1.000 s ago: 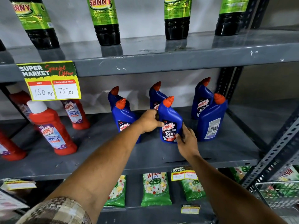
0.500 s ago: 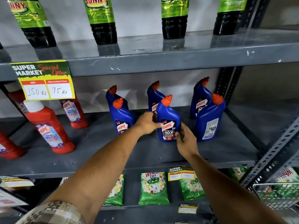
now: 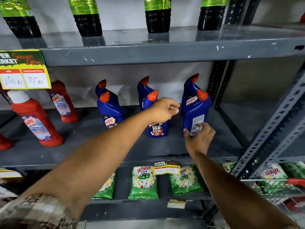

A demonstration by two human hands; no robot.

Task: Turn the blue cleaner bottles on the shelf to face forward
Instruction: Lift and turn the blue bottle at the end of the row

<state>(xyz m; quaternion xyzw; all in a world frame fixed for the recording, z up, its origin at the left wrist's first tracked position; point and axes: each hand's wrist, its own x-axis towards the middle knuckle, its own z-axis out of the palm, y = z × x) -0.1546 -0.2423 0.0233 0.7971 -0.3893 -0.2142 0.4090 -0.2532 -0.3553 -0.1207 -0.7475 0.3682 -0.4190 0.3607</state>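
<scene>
Right hand [image 3: 198, 139] gripped the base of the front-right blue bottle [image 3: 196, 116], back label outward, on the middle shelf [image 3: 165, 149] | left hand [image 3: 164, 109] hung loosely curled, holding nothing, before the centre blue bottle [image 3: 156, 128], front label outward | other blue bottles stood behind.

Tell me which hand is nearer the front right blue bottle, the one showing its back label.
Right. The right hand is at the base of the back-label bottle, fingers against its lower label. The left hand hangs to its left, in front of the middle front bottle, not touching it.
</scene>
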